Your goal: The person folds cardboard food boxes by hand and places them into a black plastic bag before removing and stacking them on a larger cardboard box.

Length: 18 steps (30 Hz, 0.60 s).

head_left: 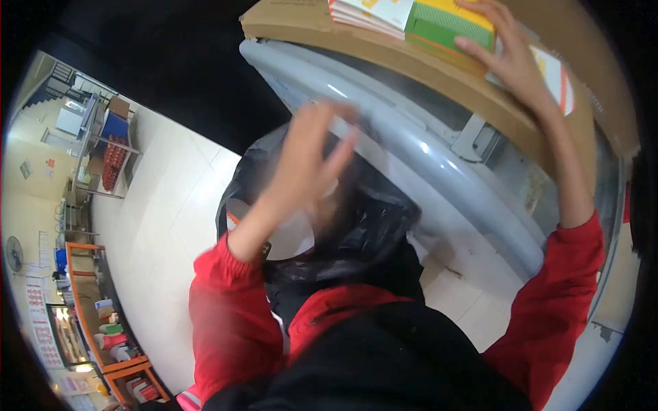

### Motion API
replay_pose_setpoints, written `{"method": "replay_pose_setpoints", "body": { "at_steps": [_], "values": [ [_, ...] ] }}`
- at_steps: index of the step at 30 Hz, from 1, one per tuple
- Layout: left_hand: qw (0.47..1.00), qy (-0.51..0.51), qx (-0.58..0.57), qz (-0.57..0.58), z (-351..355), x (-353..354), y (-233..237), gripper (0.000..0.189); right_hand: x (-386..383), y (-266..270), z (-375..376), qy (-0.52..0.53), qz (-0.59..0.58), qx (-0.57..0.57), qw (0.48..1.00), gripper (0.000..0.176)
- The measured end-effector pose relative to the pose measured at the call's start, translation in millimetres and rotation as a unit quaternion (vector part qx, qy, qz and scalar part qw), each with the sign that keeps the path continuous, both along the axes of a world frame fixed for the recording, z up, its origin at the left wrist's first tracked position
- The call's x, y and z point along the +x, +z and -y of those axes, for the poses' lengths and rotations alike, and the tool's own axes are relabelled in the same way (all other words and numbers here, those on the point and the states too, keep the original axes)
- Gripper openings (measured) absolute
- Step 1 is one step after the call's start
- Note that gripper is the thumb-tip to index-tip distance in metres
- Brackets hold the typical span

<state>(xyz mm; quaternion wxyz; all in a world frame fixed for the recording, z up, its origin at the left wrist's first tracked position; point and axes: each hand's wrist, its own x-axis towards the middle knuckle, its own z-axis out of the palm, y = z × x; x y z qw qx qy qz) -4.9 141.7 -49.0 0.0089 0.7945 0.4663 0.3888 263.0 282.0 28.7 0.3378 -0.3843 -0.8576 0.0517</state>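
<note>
My left hand (301, 161) is above the mouth of a black plastic bag (384, 222), smeared by motion. Its thumb and fingers look apart, and I see nothing between them. Below the wrist, a white round-edged piece with an orange edge (291, 236) lies in the bag. My right hand (504, 58) is at the top right, thumb and fingers on a green and yellow printed packet (445, 34) and closed over its right end. Beside that packet lies a stack of white, orange and yellow printed pieces (373, 15), on a brown cardboard box (295, 24).
Under the cardboard runs a rounded grey-blue rim (411, 147) with a latch-like fitting (476, 137). Pale floor tiles (164, 198) stretch to the left. Farther off are an orange-framed shelf (89, 288) and a rack with red stacked trays (114, 164).
</note>
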Motion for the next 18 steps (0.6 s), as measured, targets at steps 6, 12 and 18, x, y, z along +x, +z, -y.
{"method": "replay_pose_setpoints", "body": {
  "at_steps": [6,12,18],
  "values": [
    [0.944,0.09,-0.299,-0.109,116.0,-32.9,-113.6,0.036,-7.4,-1.0,13.2,0.017,-0.002,0.012,1.0,0.05],
    [0.9,0.238,-0.364,-0.011,167.2,-41.8,-131.1,0.038,-2.1,-11.9,-5.1,-0.017,0.027,0.047,0.998,0.05],
    [0.907,0.23,-0.301,0.184,178.9,-15.1,-62.7,0.037,-9.0,-0.5,7.3,-0.047,0.052,0.011,0.997,0.05]
  ]
}}
